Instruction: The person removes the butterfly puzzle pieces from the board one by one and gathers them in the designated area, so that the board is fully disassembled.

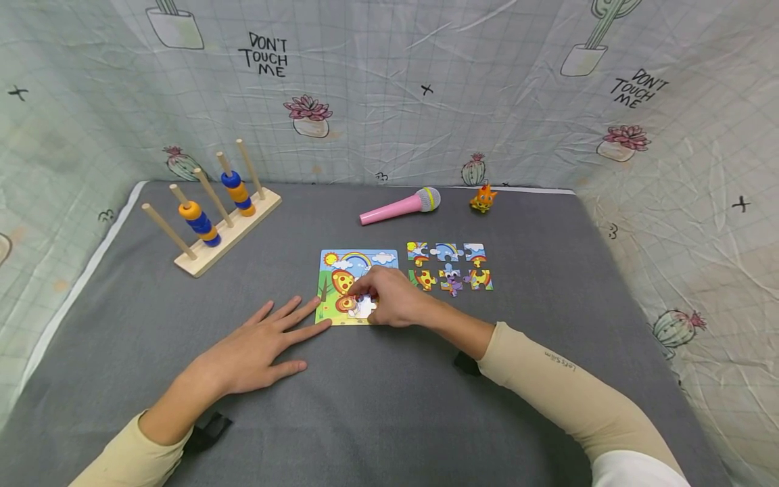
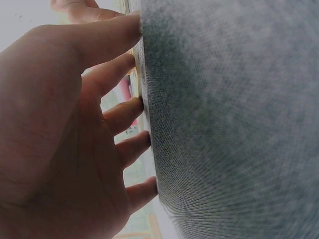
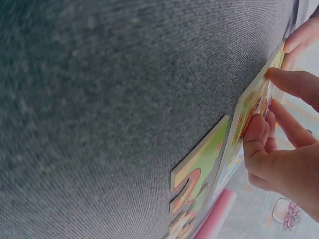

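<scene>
A cartoon picture puzzle board (image 1: 325, 316) lies on the grey cloth in the head view, with a butterfly, sun and rainbow on it. My right hand (image 1: 395, 297) reaches over its lower right part, thumb and fingers bent around a jigsaw puzzle piece (image 1: 364, 306) low on the board. The fingers hide part of this piece. In the right wrist view the fingertips (image 3: 269, 73) are right at the board's surface. My left hand (image 1: 255, 352) rests palm down with spread fingers, two fingertips on the board's left edge.
Several loose puzzle pieces (image 1: 447, 252) lie in two rows right of the board. Behind are a pink toy microphone (image 1: 395, 208) and a small orange figure (image 1: 483, 199). A wooden peg stand (image 1: 207, 259) with blue and orange rings is at the back left, before a printed cloth wall (image 1: 377, 81).
</scene>
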Demonstrator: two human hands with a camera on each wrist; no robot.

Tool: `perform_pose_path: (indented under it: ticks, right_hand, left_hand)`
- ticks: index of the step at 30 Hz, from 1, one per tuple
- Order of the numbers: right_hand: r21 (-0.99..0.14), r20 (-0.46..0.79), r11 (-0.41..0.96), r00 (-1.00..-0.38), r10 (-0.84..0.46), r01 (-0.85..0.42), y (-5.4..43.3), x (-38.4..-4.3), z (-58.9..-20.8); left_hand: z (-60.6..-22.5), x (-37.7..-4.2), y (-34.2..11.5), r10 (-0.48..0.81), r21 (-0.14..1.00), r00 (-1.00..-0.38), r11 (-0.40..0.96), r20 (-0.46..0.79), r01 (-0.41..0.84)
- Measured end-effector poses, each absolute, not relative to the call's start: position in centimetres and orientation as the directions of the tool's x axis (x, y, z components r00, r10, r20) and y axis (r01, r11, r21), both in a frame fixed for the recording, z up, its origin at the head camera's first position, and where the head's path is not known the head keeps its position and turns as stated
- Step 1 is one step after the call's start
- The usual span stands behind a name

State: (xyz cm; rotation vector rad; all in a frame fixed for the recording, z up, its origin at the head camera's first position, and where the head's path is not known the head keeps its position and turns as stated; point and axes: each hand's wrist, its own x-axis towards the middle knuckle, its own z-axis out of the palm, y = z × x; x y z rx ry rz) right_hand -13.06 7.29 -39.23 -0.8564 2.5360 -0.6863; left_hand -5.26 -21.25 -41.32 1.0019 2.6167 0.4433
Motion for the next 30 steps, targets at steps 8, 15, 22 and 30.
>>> perform_pose_path:
  ticks: [8, 15, 22, 30]
  right_hand:
    - [-0.578, -0.195, 0.685, -0.741, -0.643, -0.442, 7.5, -13.3, -39.0]
    - [-0.602, -0.172, 0.672, -0.752, -0.636, -0.431, 7.8, -13.3, -39.4]
    - [-0.652, -0.186, 0.661, -0.767, -0.615, -0.372, 8.5, -13.4, -39.6]
    - [-0.691, -0.184, 0.638, -0.771, -0.610, -0.339, 9.9, -13.0, -39.0]
  left_hand:
    - [-41.4, -5.4, -21.2, 0.673, 0.393, -0.713, 0.720, -0.195, 0.572]
    - [-41.4, -5.6, -21.3, 0.677, 0.392, -0.708, 0.718, -0.201, 0.575]
    - [-41.4, -5.6, -21.2, 0.679, 0.393, -0.708, 0.716, -0.195, 0.577]
    - [-41.2, -5.5, -21.2, 0.674, 0.393, -0.711, 0.720, -0.201, 0.572]
